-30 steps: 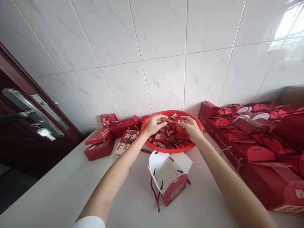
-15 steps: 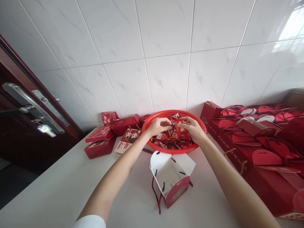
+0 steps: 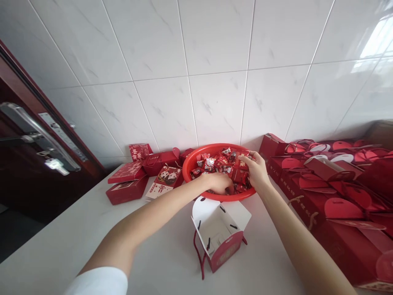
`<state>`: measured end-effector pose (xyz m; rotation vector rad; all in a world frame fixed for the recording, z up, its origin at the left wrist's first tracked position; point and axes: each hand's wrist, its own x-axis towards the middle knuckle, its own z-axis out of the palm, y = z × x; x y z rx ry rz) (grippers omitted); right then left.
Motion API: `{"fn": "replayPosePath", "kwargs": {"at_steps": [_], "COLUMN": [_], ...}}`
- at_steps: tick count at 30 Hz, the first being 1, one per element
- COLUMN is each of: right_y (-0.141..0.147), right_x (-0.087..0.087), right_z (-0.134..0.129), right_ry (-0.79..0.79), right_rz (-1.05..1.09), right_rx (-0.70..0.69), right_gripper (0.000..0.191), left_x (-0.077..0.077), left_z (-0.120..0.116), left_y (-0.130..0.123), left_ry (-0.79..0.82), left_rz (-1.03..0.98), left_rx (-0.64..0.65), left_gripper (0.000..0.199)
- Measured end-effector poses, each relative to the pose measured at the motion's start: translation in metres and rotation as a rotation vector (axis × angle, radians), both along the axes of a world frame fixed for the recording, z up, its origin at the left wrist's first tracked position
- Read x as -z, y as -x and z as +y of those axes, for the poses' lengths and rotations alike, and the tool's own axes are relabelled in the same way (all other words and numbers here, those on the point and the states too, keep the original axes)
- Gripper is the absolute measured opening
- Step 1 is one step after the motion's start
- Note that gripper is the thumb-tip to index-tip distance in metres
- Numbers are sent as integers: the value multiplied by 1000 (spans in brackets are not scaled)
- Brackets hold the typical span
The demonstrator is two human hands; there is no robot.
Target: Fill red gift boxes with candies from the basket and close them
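A round red plastic basket [image 3: 190, 159] holds many wrapped candies [image 3: 210, 162], mostly red. My left hand [image 3: 218, 183] reaches down among them near the basket's front, fingers curled and their tips hidden. My right hand [image 3: 257, 169] pinches a red packet [image 3: 242, 157] above the basket's right side. In front of the basket stands a small red gift box [image 3: 227, 250] with its flaps spread. Its white inside shows, with dark cord ends poking through the walls and a red cord handle [image 3: 199, 260] hanging at the left.
Many red gift boxes [image 3: 337, 241] fill the right side of the white table [image 3: 159, 262]. More red boxes [image 3: 127, 190] and a card with two cartoon figures [image 3: 162, 182] lie at left. A tiled wall [image 3: 215, 102] rises behind; a door with keys [image 3: 57, 165] is far left.
My left hand has dropped from the packet down into the candies, towards the front of the basket. The right hand has moved slightly right, still with the red packet.
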<state>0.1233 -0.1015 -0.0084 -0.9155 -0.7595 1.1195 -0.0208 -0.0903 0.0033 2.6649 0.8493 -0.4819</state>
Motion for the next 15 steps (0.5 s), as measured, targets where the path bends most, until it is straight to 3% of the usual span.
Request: {"fn": "replayPosePath", "kwargs": {"at_steps": [4,7,12,15], "right_y": [0,0,1,1], "right_x": [2,3,3,2], "right_z": [1,2,4,4], "right_ry": [6,10,16,27], "right_rz": [8,12,1,-19], "right_rx": [-20,-41,-55,-54], "right_gripper": [41,41,42,41], "left_x": [-10,-15,-11,-8], "left_z": [15,27,32,26], "left_y": [9,25,39,31], "left_ry": [-317,-435,-444,-373], "left_rz": [126,105,50,-125], "left_rx": [-129,-220,-173,-128], "left_gripper": [23,32,25,19]}}
